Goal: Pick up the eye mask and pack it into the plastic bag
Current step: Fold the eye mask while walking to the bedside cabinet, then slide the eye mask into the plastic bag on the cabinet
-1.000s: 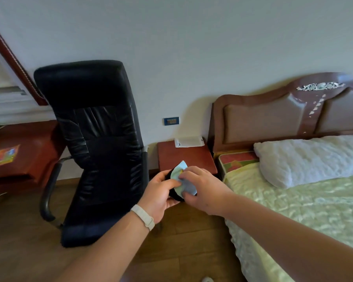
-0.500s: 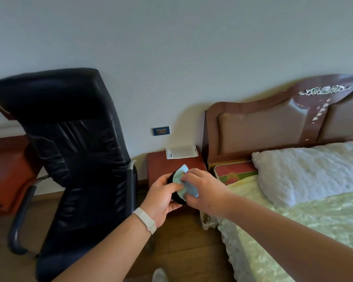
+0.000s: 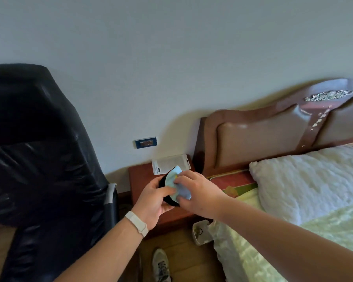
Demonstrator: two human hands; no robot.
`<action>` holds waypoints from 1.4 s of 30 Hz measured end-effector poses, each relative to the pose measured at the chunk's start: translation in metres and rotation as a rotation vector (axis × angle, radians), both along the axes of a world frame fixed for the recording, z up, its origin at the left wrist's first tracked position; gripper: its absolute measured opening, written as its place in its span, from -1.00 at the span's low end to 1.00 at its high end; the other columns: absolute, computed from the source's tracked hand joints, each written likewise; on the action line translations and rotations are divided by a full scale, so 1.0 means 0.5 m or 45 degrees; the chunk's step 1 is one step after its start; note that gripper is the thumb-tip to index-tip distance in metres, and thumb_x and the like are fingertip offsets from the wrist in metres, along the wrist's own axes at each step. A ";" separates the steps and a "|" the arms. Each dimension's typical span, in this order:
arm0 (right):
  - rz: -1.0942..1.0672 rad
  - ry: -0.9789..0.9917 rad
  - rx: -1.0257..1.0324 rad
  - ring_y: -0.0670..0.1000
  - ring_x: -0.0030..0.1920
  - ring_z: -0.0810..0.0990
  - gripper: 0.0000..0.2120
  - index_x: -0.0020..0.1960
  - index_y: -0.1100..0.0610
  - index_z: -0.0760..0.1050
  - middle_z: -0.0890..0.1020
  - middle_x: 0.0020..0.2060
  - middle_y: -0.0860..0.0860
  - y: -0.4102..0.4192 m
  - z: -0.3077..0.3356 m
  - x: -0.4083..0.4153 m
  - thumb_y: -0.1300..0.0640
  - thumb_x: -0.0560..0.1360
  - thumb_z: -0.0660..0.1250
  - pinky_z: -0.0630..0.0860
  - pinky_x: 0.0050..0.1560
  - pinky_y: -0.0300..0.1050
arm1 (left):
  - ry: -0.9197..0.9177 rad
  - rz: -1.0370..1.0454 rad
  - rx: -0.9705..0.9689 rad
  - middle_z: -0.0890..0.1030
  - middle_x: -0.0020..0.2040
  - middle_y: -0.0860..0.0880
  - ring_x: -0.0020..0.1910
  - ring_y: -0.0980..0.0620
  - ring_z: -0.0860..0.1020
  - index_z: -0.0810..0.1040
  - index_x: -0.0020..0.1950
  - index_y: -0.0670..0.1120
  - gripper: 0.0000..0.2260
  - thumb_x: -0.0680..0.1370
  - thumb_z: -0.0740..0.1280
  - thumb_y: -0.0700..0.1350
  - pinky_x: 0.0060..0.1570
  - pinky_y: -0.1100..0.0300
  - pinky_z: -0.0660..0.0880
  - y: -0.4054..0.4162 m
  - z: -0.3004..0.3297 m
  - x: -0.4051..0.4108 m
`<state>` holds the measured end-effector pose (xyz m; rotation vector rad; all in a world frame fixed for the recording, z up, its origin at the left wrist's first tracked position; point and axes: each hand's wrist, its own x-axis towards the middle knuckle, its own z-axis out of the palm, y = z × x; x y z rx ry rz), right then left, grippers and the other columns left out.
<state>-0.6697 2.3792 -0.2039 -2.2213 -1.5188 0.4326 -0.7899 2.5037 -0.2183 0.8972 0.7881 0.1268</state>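
The eye mask (image 3: 174, 180), light blue on top with a black underside, is folded and held between both hands above the red bedside table (image 3: 143, 180). My left hand (image 3: 151, 202) grips it from below and the left. My right hand (image 3: 198, 192) pinches its right side from above. The plastic bag (image 3: 167, 162), clear with a white printed card inside, lies flat at the back of that table against the wall, just beyond the mask and apart from both hands.
A black leather office chair (image 3: 39, 159) fills the left. The bed (image 3: 314, 231) with a white pillow (image 3: 306, 184) and a brown headboard (image 3: 273, 135) lies right. A small white bin (image 3: 202, 233) sits on the wood floor by the bed, and a shoe (image 3: 161, 265) shows below.
The view has moved closer to the bedside table and turned right; the chair now sits further left. Both hands still hold the folded mask, now nearer the plastic bag.
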 end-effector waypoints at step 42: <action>0.004 0.323 -0.660 0.03 0.11 0.50 -0.64 0.26 -0.04 0.41 0.51 0.20 -0.02 0.496 -0.485 0.440 -0.07 0.49 0.22 0.45 0.12 -0.03 | 0.547 0.467 -0.139 0.62 0.12 -0.22 0.07 -0.18 0.64 0.56 0.19 -0.08 -0.73 0.52 0.36 -0.29 -0.25 0.07 0.64 0.515 -0.410 0.276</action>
